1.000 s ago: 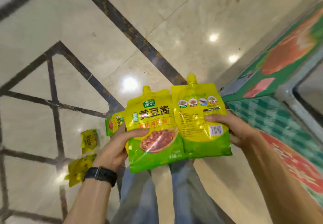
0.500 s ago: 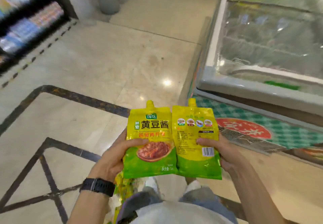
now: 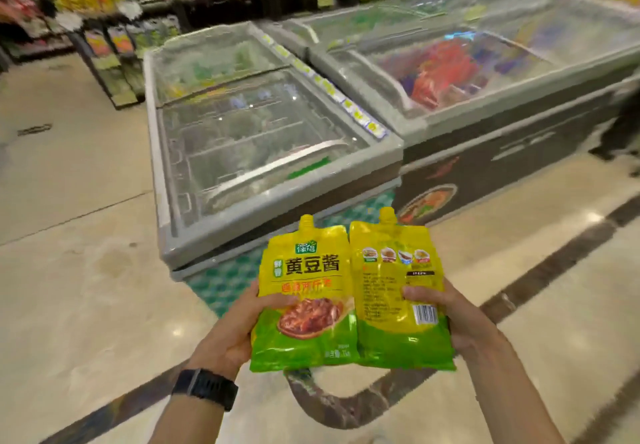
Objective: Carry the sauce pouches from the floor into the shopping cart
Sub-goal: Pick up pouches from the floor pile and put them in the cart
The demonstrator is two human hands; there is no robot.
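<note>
Shelves of blurred, brightly coloured packaged goods (image 3: 104,27) fill the far left background, above a glossy beige tiled floor (image 3: 69,270) crossed by dark inlaid stripes (image 3: 540,277). Low in the foreground, a black wristwatch (image 3: 206,388) sits on the left forearm. The left hand (image 3: 239,332) holds a yellow-and-green spouted plastic sauce pouch (image 3: 304,298) upright at about waist height. Its thumb lies across the printed front and pinches the pouch against fingers hidden behind it. This pouch shows large Chinese characters and a picture of brown sauce. Behind it stands a grey glass-topped chest freezer (image 3: 242,131) with its sliding lids closed. Touching the first pouch's right edge is a second yellow-and-green spouted pouch (image 3: 398,298), also upright, its back panel with small text and a barcode facing the camera. The right hand (image 3: 460,319) grips it the same way, with the thumb pressed on the panel and the fingers out of sight behind. Both pouches are in the air, well above the floor. At the far right, a second glass-topped freezer (image 3: 467,72) holds red packets, blurred
</note>
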